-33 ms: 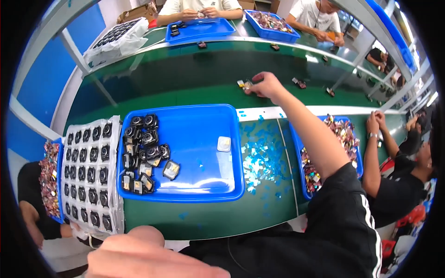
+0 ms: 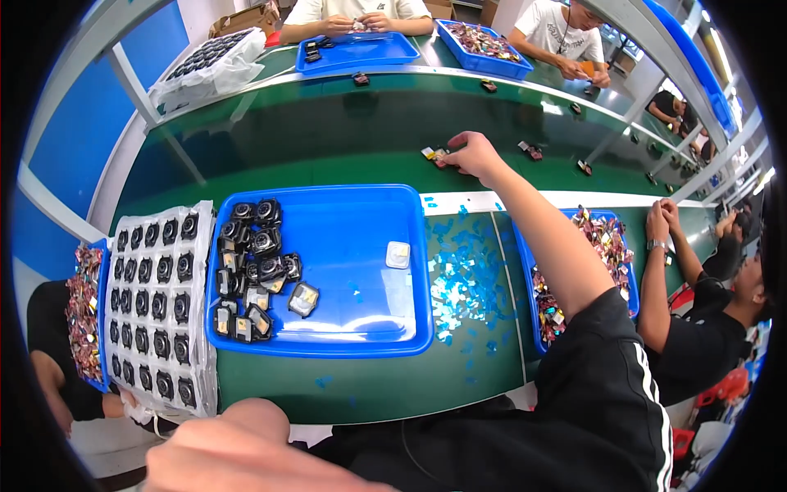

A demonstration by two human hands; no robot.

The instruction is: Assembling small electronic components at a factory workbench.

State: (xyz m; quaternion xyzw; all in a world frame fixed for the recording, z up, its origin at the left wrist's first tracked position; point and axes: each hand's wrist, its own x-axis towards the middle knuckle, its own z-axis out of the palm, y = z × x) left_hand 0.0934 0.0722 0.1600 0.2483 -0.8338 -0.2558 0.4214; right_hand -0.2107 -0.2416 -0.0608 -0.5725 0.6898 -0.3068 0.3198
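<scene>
My right hand (image 2: pixel 475 154) reaches forward over the dark green belt. Its thumb and fingers pinch a small watch part (image 2: pixel 440 156), dark reddish with a yellow-white tab. Close to the camera at the lower left is my left hand (image 2: pixel 234 451), blurred and with its fingers curled; whatever it may hold is hidden. Between the hands sits a blue tray (image 2: pixel 361 351). Black watch cases (image 2: pixel 266 242) crowd its left side, some showing pale inner faces. One squarish white piece (image 2: pixel 398 254) lies alone on the tray's right side.
A white moulded tray (image 2: pixel 172 221) of black watch cases adjoins the blue tray. Blue film scraps (image 2: pixel 459 287) litter the table. Under my right forearm, a blue bin (image 2: pixel 529 283) holds shiny scraps. More parts (image 2: pixel 531 151) dot the belt. Co-workers sit opposite and on both sides.
My right fingers have drawn closer together at the small watch part on the belt. The view has shifted slightly; the trays and my left hand stay nearly as they were.
</scene>
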